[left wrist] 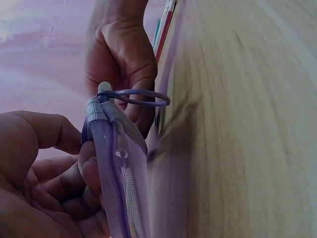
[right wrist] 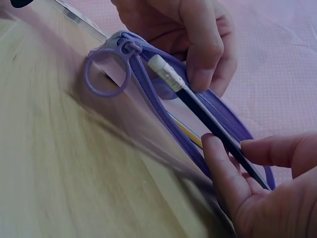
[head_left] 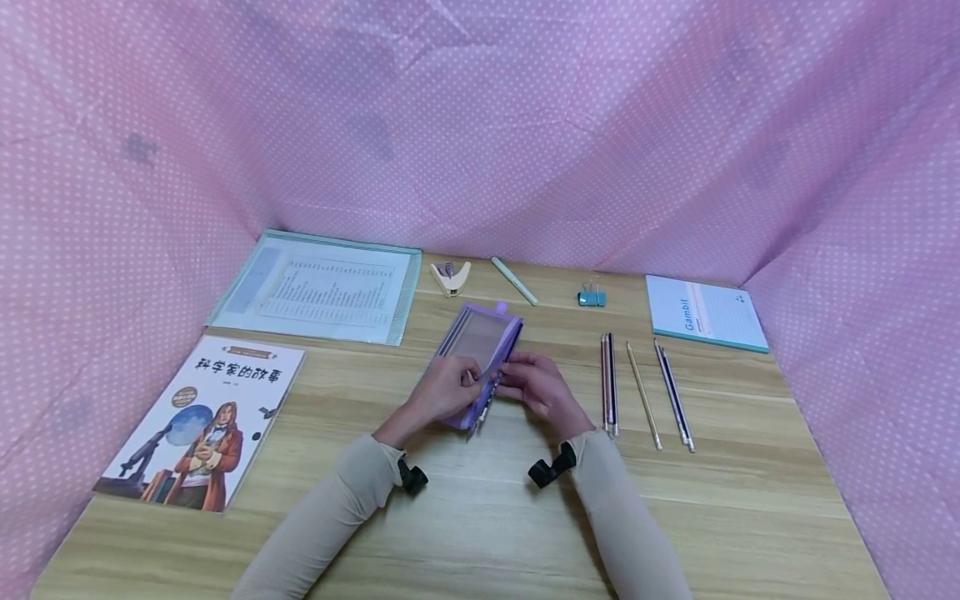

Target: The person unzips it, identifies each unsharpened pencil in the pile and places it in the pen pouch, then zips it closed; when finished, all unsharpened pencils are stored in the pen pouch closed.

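A purple mesh pencil case is held at a slant above the table, its zipper side open and several pencils showing inside. My left hand grips the case by its edge, thumb on the zipper border in the right wrist view. Between the thumb and fingers of my right hand is a dark pencil with a white eraser, lying along the zipper opening. A yellow pencil shows within the opening. From the zipper end hangs a purple ring pull.
Right of the hands lie several pencils and a notebook. Along the back are a stapler, a pale green pen and a teal binder clip. A document folder and a book are at left.
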`<state>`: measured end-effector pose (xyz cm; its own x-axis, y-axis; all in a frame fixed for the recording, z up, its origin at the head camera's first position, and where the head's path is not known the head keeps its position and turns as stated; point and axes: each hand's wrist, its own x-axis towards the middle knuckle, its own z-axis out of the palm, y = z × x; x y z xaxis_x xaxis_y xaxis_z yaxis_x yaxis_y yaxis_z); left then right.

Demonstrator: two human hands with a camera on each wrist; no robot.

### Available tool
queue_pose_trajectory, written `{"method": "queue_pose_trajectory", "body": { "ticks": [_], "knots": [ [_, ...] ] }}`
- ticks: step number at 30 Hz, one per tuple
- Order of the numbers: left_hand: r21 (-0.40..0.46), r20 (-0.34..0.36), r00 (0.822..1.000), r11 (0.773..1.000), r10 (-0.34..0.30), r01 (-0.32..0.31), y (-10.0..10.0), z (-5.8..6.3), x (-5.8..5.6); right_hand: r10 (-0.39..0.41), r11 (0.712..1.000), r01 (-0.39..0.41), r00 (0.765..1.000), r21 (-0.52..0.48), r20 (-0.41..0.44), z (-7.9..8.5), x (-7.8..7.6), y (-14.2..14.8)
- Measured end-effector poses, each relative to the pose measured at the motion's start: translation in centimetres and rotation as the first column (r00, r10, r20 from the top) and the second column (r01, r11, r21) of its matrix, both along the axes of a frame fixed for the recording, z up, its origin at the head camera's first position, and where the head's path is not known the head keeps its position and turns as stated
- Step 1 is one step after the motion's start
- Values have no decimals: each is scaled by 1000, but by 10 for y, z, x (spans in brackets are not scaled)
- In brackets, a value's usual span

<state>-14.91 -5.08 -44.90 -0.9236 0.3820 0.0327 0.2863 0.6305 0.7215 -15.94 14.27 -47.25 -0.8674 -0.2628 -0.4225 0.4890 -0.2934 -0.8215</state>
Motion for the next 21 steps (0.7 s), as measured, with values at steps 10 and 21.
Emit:
{"method": "queue_pose_trajectory", "body": {
  "ticks": [10,21],
  "knots": [
    [-13,-63,998,1000,-20,19,-1,0,0,-31,999,31,1000,36,-1,3,-2,-7],
    [-9,-30,999,1000,-23,23,0,0,-1,-61,997,60,998,47,22,10,0,-7]
  ]
}}
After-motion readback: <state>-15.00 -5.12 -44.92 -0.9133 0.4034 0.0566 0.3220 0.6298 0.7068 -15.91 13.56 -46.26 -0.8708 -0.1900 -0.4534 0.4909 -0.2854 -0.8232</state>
